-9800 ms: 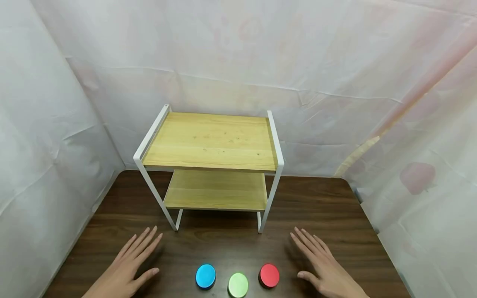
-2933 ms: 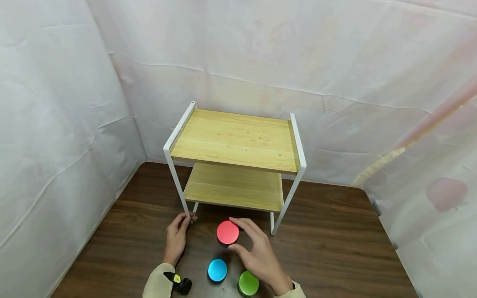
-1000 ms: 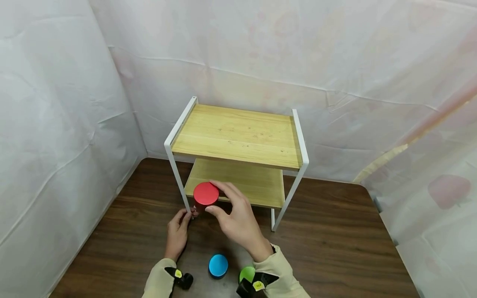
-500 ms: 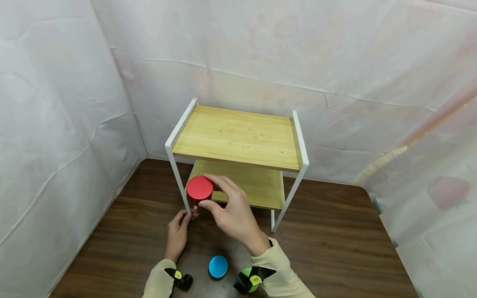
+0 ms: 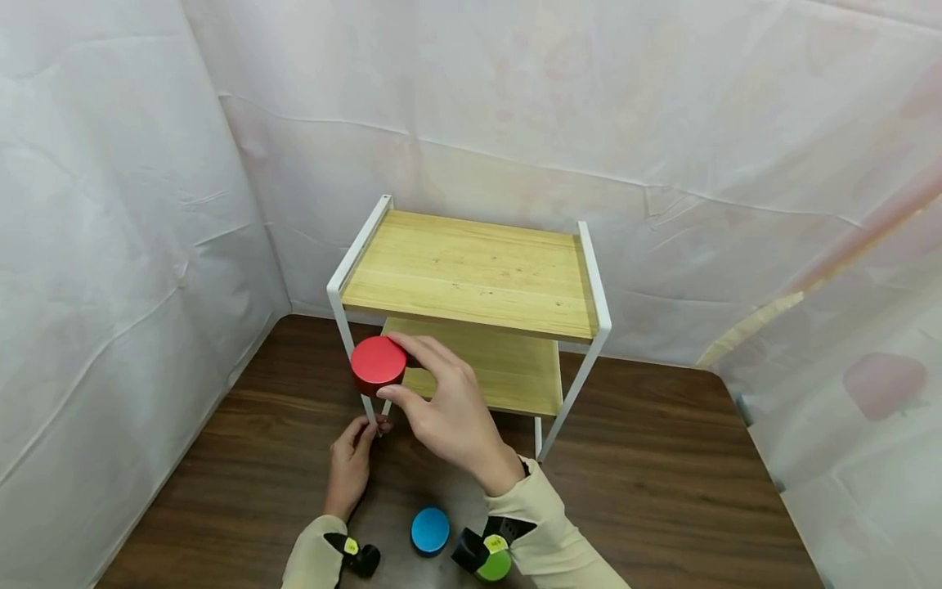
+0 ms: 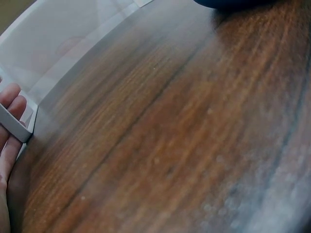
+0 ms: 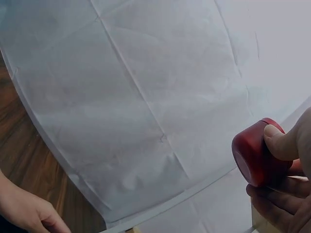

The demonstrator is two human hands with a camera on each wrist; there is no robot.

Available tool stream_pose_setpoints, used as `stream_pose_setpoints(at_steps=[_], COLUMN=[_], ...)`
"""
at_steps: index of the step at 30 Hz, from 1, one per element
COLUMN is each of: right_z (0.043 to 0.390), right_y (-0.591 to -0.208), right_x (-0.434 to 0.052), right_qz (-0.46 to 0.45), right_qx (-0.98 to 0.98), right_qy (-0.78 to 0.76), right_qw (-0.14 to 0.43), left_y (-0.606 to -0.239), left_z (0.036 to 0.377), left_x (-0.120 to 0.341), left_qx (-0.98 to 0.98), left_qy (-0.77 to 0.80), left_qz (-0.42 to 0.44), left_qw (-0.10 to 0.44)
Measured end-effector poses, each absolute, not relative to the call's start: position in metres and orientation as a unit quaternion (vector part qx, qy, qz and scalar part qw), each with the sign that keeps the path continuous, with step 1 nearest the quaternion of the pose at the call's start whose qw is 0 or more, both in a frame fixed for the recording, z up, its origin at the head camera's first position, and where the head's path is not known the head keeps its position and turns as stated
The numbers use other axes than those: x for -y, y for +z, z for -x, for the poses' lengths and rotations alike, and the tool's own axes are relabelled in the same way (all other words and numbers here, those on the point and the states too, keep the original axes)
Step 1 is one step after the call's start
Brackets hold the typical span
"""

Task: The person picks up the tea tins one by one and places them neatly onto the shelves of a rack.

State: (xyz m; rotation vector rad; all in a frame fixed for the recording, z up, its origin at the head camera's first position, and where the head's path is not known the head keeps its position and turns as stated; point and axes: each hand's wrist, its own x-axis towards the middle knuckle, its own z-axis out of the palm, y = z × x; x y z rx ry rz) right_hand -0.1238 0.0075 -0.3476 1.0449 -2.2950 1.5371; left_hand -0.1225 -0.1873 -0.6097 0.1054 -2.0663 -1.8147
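Since half a second ago the right hand (image 5: 449, 413) has carried the red puck (image 5: 379, 366) up and to the left; it now hangs in front of the rack's (image 5: 471, 274) front left leg, about level with the gap between the two boards, where before it sat lower, in front of the lower board's left corner. A second ago it was lower again. The left hand (image 5: 349, 462) has not shifted.

The right hand grips the red puck, thumb on the near side and fingers curled over the far side, its flat red top facing up. In the right wrist view the puck (image 7: 257, 155) shows on edge, pinched between the thumb and the fingers (image 7: 277, 204) beneath it, with the white sheet behind.

The left hand rests on the worktop (image 5: 648, 458) with its fingertips closed on the foot of the rack's front left leg; the left wrist view shows the fingers (image 6: 10, 104) against the white leg foot (image 6: 14, 127).

The blue puck (image 5: 430, 530) lies on the worktop near the front edge, between the two forearms. The green puck (image 5: 494, 564) lies just right of it, partly covered by the right wrist's black strap. The rack's top board and lower board carry nothing. White sheets hang round the worktop on three sides.
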Motion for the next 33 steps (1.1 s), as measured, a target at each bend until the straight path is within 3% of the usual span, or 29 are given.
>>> stream_pose_setpoints(at_steps=[33], right_z=[0.155], right_y=[-0.294], right_x=[0.01], right_qz=[-0.407], right_qx=[0.766], right_qy=[0.472], right_qw=[0.16], left_y=[-0.61], left_z=[0.124], left_x=[0.181], left_qx=[0.731], left_qy=[-0.65], left_qz=[-0.046], left_qw=[0.202])
